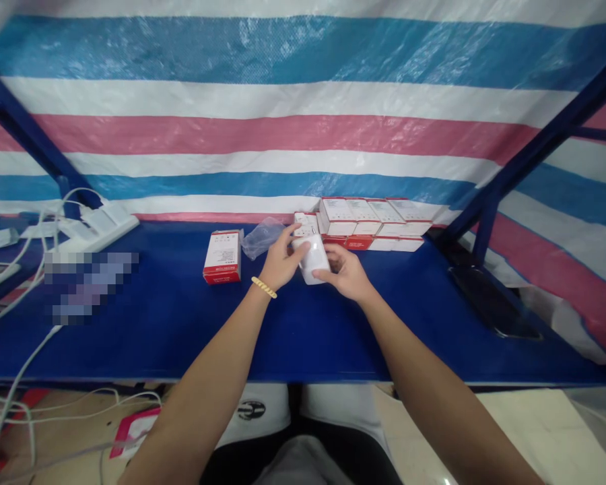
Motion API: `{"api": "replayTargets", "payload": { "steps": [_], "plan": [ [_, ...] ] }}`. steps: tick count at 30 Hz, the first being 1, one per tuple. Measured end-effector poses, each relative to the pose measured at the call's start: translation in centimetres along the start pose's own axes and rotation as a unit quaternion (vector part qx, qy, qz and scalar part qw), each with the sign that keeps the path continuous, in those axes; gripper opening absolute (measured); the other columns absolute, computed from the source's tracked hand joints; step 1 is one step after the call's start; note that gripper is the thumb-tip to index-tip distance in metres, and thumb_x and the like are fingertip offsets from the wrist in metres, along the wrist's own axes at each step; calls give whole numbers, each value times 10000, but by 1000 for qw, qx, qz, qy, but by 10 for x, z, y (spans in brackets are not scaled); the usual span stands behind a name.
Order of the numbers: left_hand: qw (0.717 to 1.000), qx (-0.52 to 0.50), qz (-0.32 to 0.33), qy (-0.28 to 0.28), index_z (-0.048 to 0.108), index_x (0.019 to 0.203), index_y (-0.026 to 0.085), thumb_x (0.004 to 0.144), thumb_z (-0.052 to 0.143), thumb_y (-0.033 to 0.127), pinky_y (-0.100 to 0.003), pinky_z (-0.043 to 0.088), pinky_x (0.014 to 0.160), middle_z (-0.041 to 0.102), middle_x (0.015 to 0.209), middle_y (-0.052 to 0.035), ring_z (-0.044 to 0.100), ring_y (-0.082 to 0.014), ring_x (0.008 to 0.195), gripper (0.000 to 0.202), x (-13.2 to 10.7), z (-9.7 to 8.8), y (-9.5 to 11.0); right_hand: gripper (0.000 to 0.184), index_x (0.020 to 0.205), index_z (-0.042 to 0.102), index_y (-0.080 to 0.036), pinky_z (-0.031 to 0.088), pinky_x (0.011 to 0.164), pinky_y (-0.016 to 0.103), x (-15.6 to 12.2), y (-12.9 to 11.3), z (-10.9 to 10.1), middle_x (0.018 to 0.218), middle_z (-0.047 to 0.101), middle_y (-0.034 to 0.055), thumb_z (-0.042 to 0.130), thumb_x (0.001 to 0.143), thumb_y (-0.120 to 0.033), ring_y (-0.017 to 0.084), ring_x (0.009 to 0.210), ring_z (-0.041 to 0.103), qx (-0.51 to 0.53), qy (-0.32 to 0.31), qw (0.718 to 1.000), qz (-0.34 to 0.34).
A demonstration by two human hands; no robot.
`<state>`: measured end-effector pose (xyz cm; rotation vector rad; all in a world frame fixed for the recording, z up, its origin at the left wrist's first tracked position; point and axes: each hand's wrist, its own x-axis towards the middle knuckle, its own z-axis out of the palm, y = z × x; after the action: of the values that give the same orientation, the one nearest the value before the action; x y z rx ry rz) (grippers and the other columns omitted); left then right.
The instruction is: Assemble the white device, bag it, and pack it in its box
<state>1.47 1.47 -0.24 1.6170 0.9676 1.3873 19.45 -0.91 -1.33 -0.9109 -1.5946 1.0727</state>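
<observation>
A small white plastic device point(314, 261) with rounded corners is held above the blue table, its kind not clear to me. My left hand point(281, 259), with a yellow bracelet at the wrist, grips it from the left, thumb across its face. My right hand point(349, 271) holds its right side and lower edge between thumb and fingers. To the left of my hands stands a red and white box point(223, 257) with print on it. Between that box and my left hand lies a crumpled clear plastic bag point(262, 237).
Several red and white boxes point(378, 219) are stacked at the back of the blue table point(313, 343). A white power strip point(106, 229) with plugs and cables is at the left. A dark phone-like slab point(489, 303) lies at the right, near a blue metal frame point(535, 135).
</observation>
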Motion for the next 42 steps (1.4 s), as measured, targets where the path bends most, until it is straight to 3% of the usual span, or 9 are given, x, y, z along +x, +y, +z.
{"api": "replayTargets", "payload": {
  "steps": [6, 13, 18, 24, 28, 31, 36, 39, 42],
  "plan": [
    [992, 85, 16, -93, 551, 1337, 205, 889, 557, 499, -260, 519, 615, 677, 1093, -77, 553, -115, 648, 536, -1, -7, -6, 618, 1107, 563, -212, 559, 769, 393, 2, 5, 0, 937, 718, 47, 852, 578, -349, 221, 839, 689, 43, -43, 997, 47],
    [993, 23, -38, -108, 521, 1369, 209, 876, 571, 496, -236, 489, 531, 676, 990, -60, 540, -110, 598, 572, -2, -6, -7, 620, 1200, 575, -185, 556, 835, 409, 2, -1, -4, 1067, 716, 83, 807, 656, -372, 229, 930, 690, 60, -113, 990, 59],
    [992, -47, -54, -100, 569, 1300, 162, 787, 670, 526, -261, 518, 641, 679, 961, -66, 603, -150, 719, 637, 1, -6, -11, 597, 1213, 597, -184, 547, 860, 411, 1, -2, -4, 1085, 712, 71, 783, 683, -384, 227, 947, 683, 55, -125, 989, 51],
    [985, -39, -146, -88, 562, 1328, 163, 810, 645, 489, -294, 525, 565, 688, 963, -86, 603, -163, 657, 617, 2, -3, -12, 528, 1158, 618, -160, 546, 808, 395, 0, -4, -6, 1013, 718, 68, 741, 716, -421, 223, 896, 678, -7, -125, 990, 66],
    [988, 74, -127, -42, 534, 1351, 186, 834, 626, 487, -364, 538, 773, 691, 1056, -93, 652, -213, 813, 605, -2, 3, -11, 598, 1155, 609, -150, 521, 844, 406, -2, -8, 0, 1075, 694, 88, 767, 663, -452, 233, 937, 655, -155, -108, 980, 55],
    [982, 153, -106, -25, 502, 1361, 214, 806, 652, 517, -386, 510, 835, 710, 956, -69, 664, -252, 859, 650, -7, 6, -5, 704, 1170, 584, -137, 502, 869, 433, -3, -9, 11, 1083, 675, 111, 820, 573, -428, 254, 967, 632, -274, -65, 958, 46],
    [935, 316, -163, -19, 558, 1267, 147, 810, 582, 612, -466, 466, 850, 703, 903, -146, 652, -364, 950, 652, -9, 1, 13, 715, 1182, 568, -124, 481, 919, 456, -4, -4, 18, 1144, 639, 140, 810, 541, -329, 278, 1050, 600, -342, -26, 939, 22],
    [936, 318, -136, 58, 586, 1205, 130, 871, 528, 526, -460, 449, 871, 700, 935, -153, 639, -351, 986, 521, -4, -10, 21, 719, 1197, 580, -141, 481, 927, 450, -4, -1, 9, 1165, 641, 132, 808, 537, -315, 277, 1065, 598, -351, -54, 935, -8],
    [956, 249, -62, 140, 655, 959, 173, 908, 489, 361, -378, 455, 828, 702, 863, -81, 645, -250, 853, 255, 2, -26, 27, 702, 1223, 594, -175, 494, 898, 445, -4, 1, 4, 1137, 657, 114, 795, 572, -344, 265, 1020, 609, -371, -62, 926, -28]
  ]
}}
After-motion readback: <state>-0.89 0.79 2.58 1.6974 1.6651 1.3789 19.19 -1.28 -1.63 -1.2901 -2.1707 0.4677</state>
